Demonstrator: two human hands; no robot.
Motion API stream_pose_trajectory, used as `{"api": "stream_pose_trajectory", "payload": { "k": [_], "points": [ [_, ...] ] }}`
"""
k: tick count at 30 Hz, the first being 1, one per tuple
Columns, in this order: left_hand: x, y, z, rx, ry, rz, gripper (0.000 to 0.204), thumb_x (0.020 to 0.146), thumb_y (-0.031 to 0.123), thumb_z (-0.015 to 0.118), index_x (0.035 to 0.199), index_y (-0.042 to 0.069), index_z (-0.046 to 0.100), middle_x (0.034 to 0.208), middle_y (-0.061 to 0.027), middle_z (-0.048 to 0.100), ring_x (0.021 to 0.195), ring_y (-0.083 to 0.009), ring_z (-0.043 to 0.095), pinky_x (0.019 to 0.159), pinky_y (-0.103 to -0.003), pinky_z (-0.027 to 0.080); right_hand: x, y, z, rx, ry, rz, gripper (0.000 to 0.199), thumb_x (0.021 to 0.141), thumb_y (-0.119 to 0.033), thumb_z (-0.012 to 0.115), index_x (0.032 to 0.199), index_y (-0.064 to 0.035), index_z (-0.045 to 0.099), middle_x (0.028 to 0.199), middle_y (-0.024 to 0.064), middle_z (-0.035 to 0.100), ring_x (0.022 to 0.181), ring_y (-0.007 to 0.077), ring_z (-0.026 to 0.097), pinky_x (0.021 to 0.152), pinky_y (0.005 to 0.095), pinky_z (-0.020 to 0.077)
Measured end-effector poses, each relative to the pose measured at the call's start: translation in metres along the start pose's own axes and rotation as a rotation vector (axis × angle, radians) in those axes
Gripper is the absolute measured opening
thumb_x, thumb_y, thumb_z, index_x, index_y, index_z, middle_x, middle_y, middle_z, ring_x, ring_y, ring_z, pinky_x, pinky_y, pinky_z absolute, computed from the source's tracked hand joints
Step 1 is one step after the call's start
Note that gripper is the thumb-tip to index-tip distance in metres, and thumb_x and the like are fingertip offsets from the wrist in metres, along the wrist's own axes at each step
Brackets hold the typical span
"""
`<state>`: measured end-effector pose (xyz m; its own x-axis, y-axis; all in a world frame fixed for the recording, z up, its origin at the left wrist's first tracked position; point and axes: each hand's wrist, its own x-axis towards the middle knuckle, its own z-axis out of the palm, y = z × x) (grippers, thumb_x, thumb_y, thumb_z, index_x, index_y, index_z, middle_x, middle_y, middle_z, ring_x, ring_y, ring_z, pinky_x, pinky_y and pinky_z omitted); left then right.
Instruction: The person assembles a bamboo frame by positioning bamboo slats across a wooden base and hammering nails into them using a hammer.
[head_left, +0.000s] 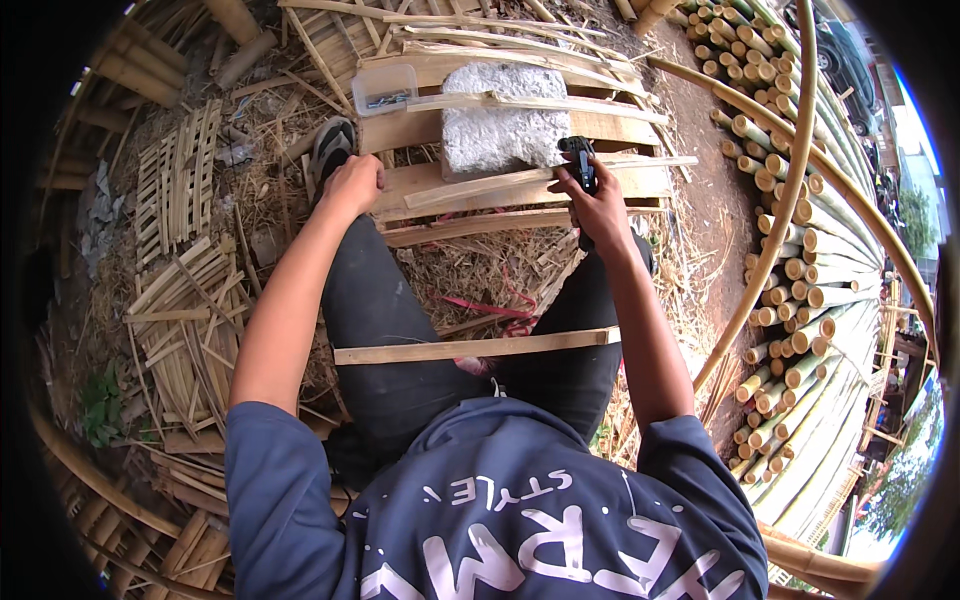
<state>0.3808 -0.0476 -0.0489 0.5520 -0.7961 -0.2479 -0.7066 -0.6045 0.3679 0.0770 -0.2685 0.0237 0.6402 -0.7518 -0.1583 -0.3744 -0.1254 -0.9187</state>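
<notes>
I have my right hand [600, 205] wrapped tight around a small black hand tool [580, 160], maybe a stapler or tacker though I cannot tell for sure, its nose pressed down on a split bamboo slat [500, 185] that lies across the wooden boards [420, 130] in front of my knees. My left hand [352, 185] is closed into a fist at the slat's other end, bearing on the board edge there; I cannot tell whether it grips anything. The 2 hands are well apart, 1 at each end of the work. A grey stone block [495, 120] sits on the boards just beyond the slat, weighting the upper slats, and a clear plastic box [383, 88] rests near the far left corner. Another loose slat [475, 347] lies over my thighs. To do this well, I judge that I should keep the tool square to the slat and directly over the board beneath, lean my weight straight down through my wrist, and press hard with the left so the springy bamboo cannot lift or skew. Thin bamboo could split near its edge, so I aim for the slat's middle.
</notes>
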Motion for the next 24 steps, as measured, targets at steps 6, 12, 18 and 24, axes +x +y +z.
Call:
{"api": "stream_pose_trajectory", "payload": {
  "k": [6,12,18,24],
  "points": [
    [-0.060,0.044,-0.038,-0.250,0.342,0.084,0.015,0.090,0.012,0.069,0.098,0.000,0.070,0.094,-0.0158,0.073,0.087,-0.0325,0.072,0.076,-0.042,0.057,-0.003,-0.007,0.003,0.001,0.002,0.004,0.037,0.095,-0.025,0.073,0.120,0.0007,0.064,0.084,0.0078,0.076,0.064,0.0060,0.059,0.057,0.0248,0.0458],
    [-0.222,0.105,-0.096,-0.705,-0.983,0.145,0.020,0.097,0.015,0.067,0.105,-0.004,0.071,0.088,-0.0108,0.075,0.074,-0.0141,0.072,0.068,-0.027,0.057,-0.010,-0.010,-0.013,-0.093,0.024,-0.018,0.035,0.095,-0.023,0.072,0.119,0.0013,0.063,0.086,0.0082,0.076,0.079,0.0104,0.071,0.070,0.0253,0.0518],
    [-0.293,0.148,0.047,-1.226,-0.831,-0.198,0.044,0.101,0.018,0.063,0.137,-0.003,0.050,0.101,-0.0082,0.066,0.071,-0.0114,0.064,0.056,-0.023,0.052,-0.037,-0.022,-0.028,-0.090,0.143,-0.032,0.033,0.094,-0.023,0.073,0.120,-0.0043,0.068,0.071,-0.0016,0.059,0.060,0.0044,0.049,0.054,0.0247,0.0404],
    [-0.270,0.165,0.098,-1.811,-0.667,-0.481,0.051,0.103,0.023,0.062,0.149,0.017,0.040,0.135,-0.0092,0.058,0.113,-0.0204,0.062,0.089,-0.039,0.055,-0.077,-0.036,-0.064,-0.083,0.271,-0.169,0.033,0.092,-0.025,0.076,0.115,-0.0024,0.066,0.075,-0.0015,0.061,0.064,0.0042,0.052,0.058,0.0249,0.0423]
  ]
}}
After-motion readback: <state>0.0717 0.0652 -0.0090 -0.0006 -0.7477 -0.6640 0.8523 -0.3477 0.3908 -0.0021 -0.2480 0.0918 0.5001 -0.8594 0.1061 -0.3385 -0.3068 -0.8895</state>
